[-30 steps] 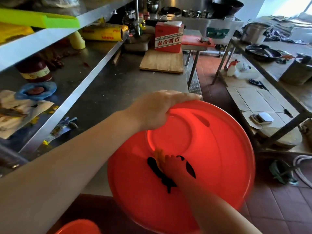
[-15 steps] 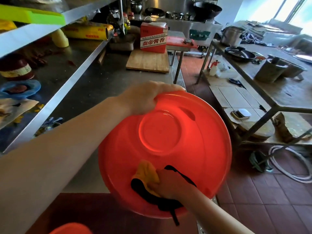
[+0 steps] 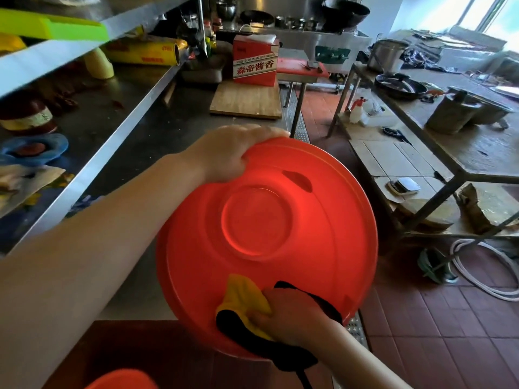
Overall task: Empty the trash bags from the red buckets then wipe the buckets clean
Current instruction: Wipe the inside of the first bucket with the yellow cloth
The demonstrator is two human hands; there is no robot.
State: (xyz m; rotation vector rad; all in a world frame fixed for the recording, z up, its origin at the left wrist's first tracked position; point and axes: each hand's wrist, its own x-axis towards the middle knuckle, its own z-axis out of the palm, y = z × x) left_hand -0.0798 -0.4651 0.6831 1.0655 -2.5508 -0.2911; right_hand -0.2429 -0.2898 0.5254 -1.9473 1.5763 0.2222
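Fingers of the left hand [image 3: 233,154] curl over the far rim of the bucket [image 3: 266,248], thumb on the near side of the rim, gripping it. Right hand [image 3: 292,318] presses a cloth [image 3: 244,299] against the inner wall near the lower rim; its fingers are bunched into the cloth, though their tips are hidden by the fabric.

Progress: no trash bag shows in this bucket, so emptying appears done for it. Wiping is under way, and the cloth sits at the near wall. How much of the interior is already wiped cannot be told. A second red bucket [image 3: 123,380] shows only as a rim at the bottom edge; its condition and contents are out of sight, so it is judged outstanding.

Location: the bucket is held in the air, tipped with its mouth toward the camera, above the edge of the steel counter [image 3: 134,130] and the tiled floor [image 3: 438,332]. It rests on nothing visible.

Condition: bright red translucent plastic, light glowing through the round base. Interior is smooth, with a raised circular base ring and a dark oval mark on the upper wall, possibly a handle lug seen through the plastic. No obvious residue is visible. The cloth is yellow with a black edge, and a black strip hangs below the rim.
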